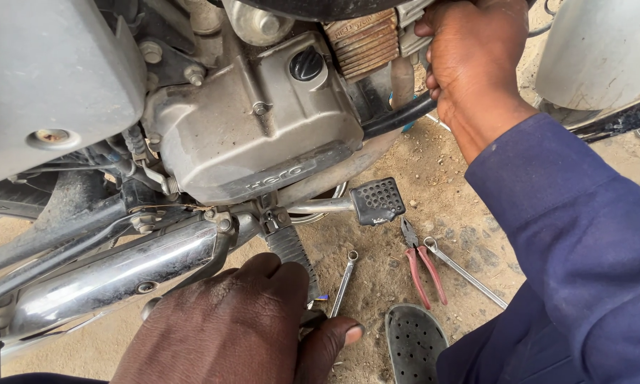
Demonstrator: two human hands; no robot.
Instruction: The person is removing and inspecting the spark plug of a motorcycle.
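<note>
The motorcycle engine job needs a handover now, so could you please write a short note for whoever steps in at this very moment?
Left hand: low in the frame, gripping something by the ribbed footpeg; what it holds is hidden.
Right hand: up at the front of the engine, fingers closed around the black frame tube beside the cylinder fins.
On the dirt: red-handled pliers, a ring spanner and a longer spanner, all lying loose below the brake pedal.
Done: the grey engine cover is still in place, bolts visible.
Left: cannot tell from this view which fastener is being worked.
</note>
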